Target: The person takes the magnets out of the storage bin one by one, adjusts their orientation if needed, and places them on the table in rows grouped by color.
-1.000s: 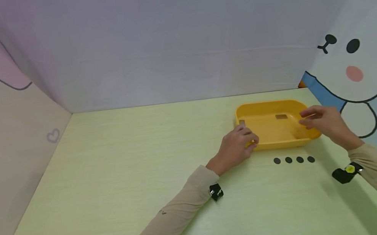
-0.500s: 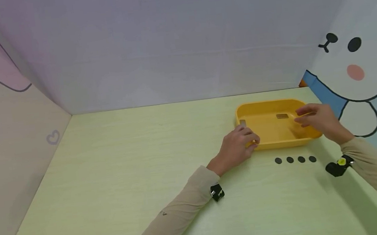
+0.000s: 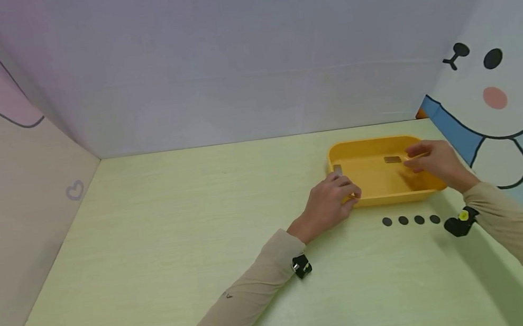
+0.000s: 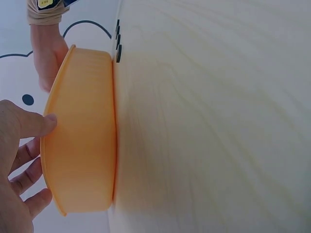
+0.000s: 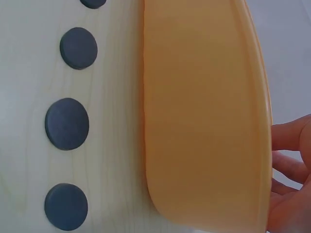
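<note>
A shallow yellow tray [image 3: 373, 178] with rounded corners lies on the table at the right. My left hand [image 3: 327, 204] holds its near left rim. In the left wrist view the thumb [image 4: 41, 125] presses the rim, with the other fingers curled at the edge. Over the tray's right part hovers my right hand [image 3: 438, 160], fingers loosely bent; nothing is visible between them. A small brown rectangle [image 3: 392, 159] lies in the tray, and a greyish rectangle [image 3: 337, 169] shows by its left wall. Several flat dark discs [image 5: 67, 124] form a row before the tray.
The pale wood-grain table [image 3: 202, 233] extends to the left and front. A plain wall [image 3: 243, 80] rises behind it. At the right stands a side panel with a cartoon animal [image 3: 500, 116], close to my right hand. Another panel [image 3: 22, 209] bounds the left.
My right hand has moved left, further over the tray, and its thumb and fingers have drawn closer together. The left hand stays on the rim.
</note>
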